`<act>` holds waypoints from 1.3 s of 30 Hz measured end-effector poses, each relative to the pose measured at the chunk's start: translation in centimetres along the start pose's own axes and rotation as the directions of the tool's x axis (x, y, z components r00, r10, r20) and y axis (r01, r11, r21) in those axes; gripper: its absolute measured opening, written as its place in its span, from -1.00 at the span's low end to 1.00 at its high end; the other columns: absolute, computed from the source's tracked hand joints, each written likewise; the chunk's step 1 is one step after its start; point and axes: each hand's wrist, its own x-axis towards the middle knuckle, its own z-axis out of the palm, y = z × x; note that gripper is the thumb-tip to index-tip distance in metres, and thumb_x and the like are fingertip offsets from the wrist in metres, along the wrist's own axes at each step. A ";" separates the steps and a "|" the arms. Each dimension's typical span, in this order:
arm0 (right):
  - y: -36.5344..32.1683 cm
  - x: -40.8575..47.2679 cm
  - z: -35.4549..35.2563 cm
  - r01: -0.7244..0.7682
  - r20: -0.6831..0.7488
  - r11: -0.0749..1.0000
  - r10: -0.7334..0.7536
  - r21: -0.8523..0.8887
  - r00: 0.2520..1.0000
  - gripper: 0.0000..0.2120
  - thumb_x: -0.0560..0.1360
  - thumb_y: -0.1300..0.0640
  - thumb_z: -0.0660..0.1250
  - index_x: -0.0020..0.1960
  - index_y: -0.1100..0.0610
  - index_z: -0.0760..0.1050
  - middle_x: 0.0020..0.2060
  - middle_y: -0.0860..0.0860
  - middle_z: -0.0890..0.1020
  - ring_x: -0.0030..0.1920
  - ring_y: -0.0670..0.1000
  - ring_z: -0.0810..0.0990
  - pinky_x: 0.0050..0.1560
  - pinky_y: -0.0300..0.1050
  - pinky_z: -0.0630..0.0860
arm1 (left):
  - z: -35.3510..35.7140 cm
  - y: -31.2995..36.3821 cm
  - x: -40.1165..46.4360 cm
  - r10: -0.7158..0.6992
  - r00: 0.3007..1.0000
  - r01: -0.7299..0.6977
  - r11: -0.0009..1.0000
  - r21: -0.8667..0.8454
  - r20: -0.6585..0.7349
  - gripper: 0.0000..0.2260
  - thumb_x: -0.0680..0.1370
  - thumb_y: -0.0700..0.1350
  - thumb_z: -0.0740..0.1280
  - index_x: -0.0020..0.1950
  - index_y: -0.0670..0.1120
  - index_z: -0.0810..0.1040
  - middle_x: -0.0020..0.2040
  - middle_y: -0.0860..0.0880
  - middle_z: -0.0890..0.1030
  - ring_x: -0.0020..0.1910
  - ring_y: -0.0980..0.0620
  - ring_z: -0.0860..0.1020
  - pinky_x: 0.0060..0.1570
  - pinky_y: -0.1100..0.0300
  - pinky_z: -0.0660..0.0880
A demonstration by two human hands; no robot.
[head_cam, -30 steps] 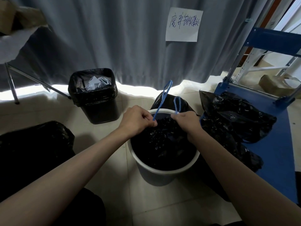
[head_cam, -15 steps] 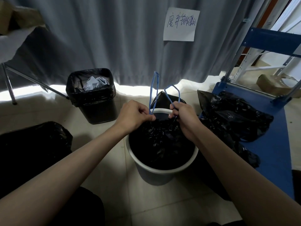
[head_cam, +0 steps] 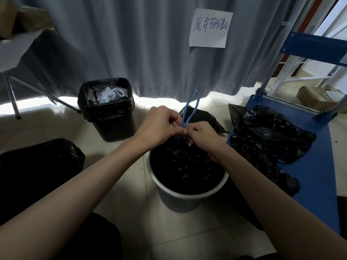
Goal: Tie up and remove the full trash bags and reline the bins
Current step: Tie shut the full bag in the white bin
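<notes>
Both hands meet over the white bin [head_cam: 180, 198]: left hand [head_cam: 161, 126] and right hand [head_cam: 203, 136] pinch the blue drawstring [head_cam: 189, 109], fingers curled tight. It rises from the gathered black trash bag [head_cam: 185, 169] inside the bin.

Bag [head_cam: 185, 171] in bucket [head_cam: 180, 200]

Wall: grey curtain [head_cam: 131, 44], paper sign [head_cam: 210, 28] pinned on it.
Floor: pale tiles [head_cam: 131, 212]; daylight under the curtain hem.
Right: blue metal rack [head_cam: 317, 47].
Left: table leg [head_cam: 11, 94].
</notes>
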 end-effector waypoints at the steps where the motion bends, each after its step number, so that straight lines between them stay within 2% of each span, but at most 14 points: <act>1: -0.3 -0.1 0.1 0.016 0.043 0.999 -0.015 -0.040 0.999 -0.60 0.56 0.28 0.23 -0.41 0.04 0.53 -0.56 -0.09 0.48 -0.46 -0.05 0.47 -0.23 -0.04 0.48 | 0.0 0.0 0.2 0.009 1.000 -0.009 1.000 0.003 -0.018 -0.86 0.34 -0.10 0.58 -0.32 -0.05 0.64 -0.41 0.09 0.61 -0.48 0.30 0.48 -0.40 0.53 0.30; 5: -1.0 -0.7 0.7 0.037 0.139 0.995 -0.024 -0.091 0.990 -0.78 0.52 0.22 0.25 -0.29 0.15 0.53 -0.58 -0.11 0.47 -0.50 -0.13 0.48 -0.29 -0.18 0.45 | 0.0 -0.4 0.7 0.029 0.996 -0.026 0.999 0.044 -0.085 -0.87 0.32 -0.03 0.58 -0.31 0.05 0.65 -0.36 0.13 0.60 -0.40 0.33 0.46 -0.35 0.49 0.30; 8: -1.2 -1.0 0.4 0.056 0.143 0.997 -0.049 -0.051 0.988 -0.74 0.54 0.11 0.33 -0.30 0.08 0.64 -0.51 -0.12 0.51 -0.45 -0.13 0.50 -0.30 -0.29 0.46 | 0.0 -0.8 0.8 0.027 0.994 -0.022 0.998 0.051 -0.107 -0.86 0.32 0.05 0.57 -0.34 0.13 0.62 -0.33 0.14 0.60 -0.34 0.28 0.46 -0.30 0.38 0.33; 10: -1.1 -1.0 0.0 0.058 0.114 0.997 -0.052 -0.049 0.992 -0.67 0.57 0.11 0.32 -0.34 0.17 0.59 -0.57 -0.13 0.47 -0.50 -0.17 0.50 -0.37 -0.39 0.40 | -0.2 -1.1 0.8 0.000 0.997 0.002 0.999 0.039 -0.074 -0.85 0.36 0.10 0.53 -0.35 0.13 0.63 -0.35 0.13 0.63 -0.37 0.28 0.48 -0.32 0.33 0.37; 13: -0.9 -0.9 -0.2 0.031 0.105 0.999 -0.027 -0.036 0.994 -0.64 0.61 0.11 0.25 -0.21 0.38 0.51 -0.52 -0.04 0.45 -0.40 -0.07 0.53 -0.20 -0.22 0.43 | -0.6 -1.5 0.5 -0.042 0.999 0.040 0.998 0.039 0.027 -0.84 0.40 0.10 0.51 -0.26 0.04 0.70 -0.39 0.10 0.64 -0.41 0.29 0.50 -0.36 0.41 0.36; 16: -0.8 -0.7 -0.1 0.019 0.055 0.999 -0.017 -0.036 0.998 -0.62 0.63 0.04 0.23 -0.30 0.21 0.49 -0.49 0.05 0.47 -0.41 -0.06 0.42 -0.23 -0.15 0.36 | -1.4 -1.8 0.4 -0.082 0.996 0.081 0.996 0.024 0.046 -0.82 0.37 0.03 0.56 -0.30 -0.05 0.69 -0.47 0.13 0.58 -0.47 0.30 0.48 -0.41 0.48 0.32; 20: 0.2 -0.3 -0.9 0.030 -0.068 1.000 -0.029 0.008 0.997 -0.66 0.60 0.00 0.28 -0.17 0.21 0.65 -0.49 0.01 0.52 -0.36 -0.07 0.44 -0.18 -0.15 0.37 | -2.4 -1.8 0.5 -0.119 0.992 0.118 0.993 -0.016 -0.051 -0.74 0.38 0.09 0.53 -0.35 -0.07 0.65 -0.55 0.14 0.47 -0.50 0.25 0.40 -0.45 0.44 0.28; 22: 0.8 -0.2 -1.3 0.032 -0.103 0.994 -0.022 0.101 0.994 -0.74 0.59 0.05 0.31 -0.07 0.17 0.70 -0.50 -0.06 0.54 -0.34 -0.18 0.51 -0.12 -0.21 0.39 | -3.0 -2.0 0.5 -0.137 0.984 0.131 0.990 -0.060 -0.114 -0.70 0.39 0.12 0.52 -0.36 -0.08 0.64 -0.53 0.11 0.47 -0.50 0.23 0.38 -0.45 0.43 0.26; 24: 1.3 -0.3 -1.5 0.027 -0.122 0.982 -0.004 0.186 0.992 -0.75 0.57 0.08 0.35 -0.06 0.25 0.69 -0.47 -0.09 0.61 -0.30 -0.28 0.57 -0.05 -0.21 0.42 | -3.6 -2.2 0.6 -0.159 0.972 0.151 0.987 -0.062 -0.172 -0.69 0.40 0.12 0.51 -0.37 -0.09 0.62 -0.48 0.07 0.49 -0.49 0.21 0.37 -0.46 0.42 0.26; 28: 1.7 -0.4 -1.8 -0.012 -0.093 0.938 0.047 0.345 0.995 -0.89 0.50 0.15 0.44 -0.13 0.17 0.72 -0.30 0.15 0.70 -0.22 -0.02 0.65 0.07 -0.04 0.56 | -3.7 -2.6 0.7 -0.189 0.947 0.213 0.975 0.069 -0.260 -0.71 0.40 0.09 0.49 -0.38 -0.08 0.56 -0.44 0.03 0.52 -0.39 0.07 0.47 -0.30 0.22 0.32; 32: 1.8 -0.4 -2.1 0.025 -0.099 0.941 0.009 0.339 0.995 -0.93 0.44 0.21 0.49 -0.15 0.21 0.72 -0.20 0.16 0.72 -0.15 0.05 0.69 0.13 -0.05 0.58 | -3.0 -2.0 0.5 -0.069 0.960 0.167 0.919 0.356 -0.271 -0.84 0.40 0.07 0.45 -0.29 0.02 0.58 -0.26 0.10 0.53 -0.16 0.01 0.53 -0.10 0.13 0.29; 35: 1.9 -0.5 -2.2 0.024 -0.080 0.945 0.002 0.328 0.997 -0.93 0.42 0.20 0.51 -0.16 0.22 0.71 -0.19 0.18 0.72 -0.09 0.07 0.70 0.19 -0.03 0.57 | -1.7 -1.5 0.5 0.058 0.973 0.036 0.919 0.393 -0.224 -0.87 0.42 0.09 0.42 -0.13 0.06 0.62 -0.14 0.13 0.60 -0.06 0.04 0.55 0.05 0.10 0.39; 37: 1.9 -0.5 -2.1 0.029 -0.071 0.947 -0.006 0.321 0.997 -0.91 0.42 0.21 0.50 -0.17 0.25 0.70 -0.22 0.16 0.72 -0.13 0.03 0.68 0.19 -0.01 0.56 | -0.7 -0.8 0.5 0.052 0.996 -0.033 0.971 0.235 -0.078 -0.83 0.42 0.10 0.46 -0.07 0.07 0.64 -0.16 0.16 0.66 -0.08 0.12 0.59 0.03 0.13 0.48; 39: 1.8 -0.5 -2.0 0.050 -0.067 0.948 -0.030 0.314 0.997 -0.91 0.42 0.26 0.49 -0.18 0.31 0.68 -0.19 0.11 0.73 -0.12 0.00 0.68 0.15 -0.02 0.56 | 0.6 -0.2 0.5 -0.007 0.994 0.000 0.997 0.071 0.107 -0.74 0.37 0.05 0.55 0.00 0.03 0.65 -0.18 0.12 0.69 -0.12 0.17 0.60 -0.04 0.20 0.50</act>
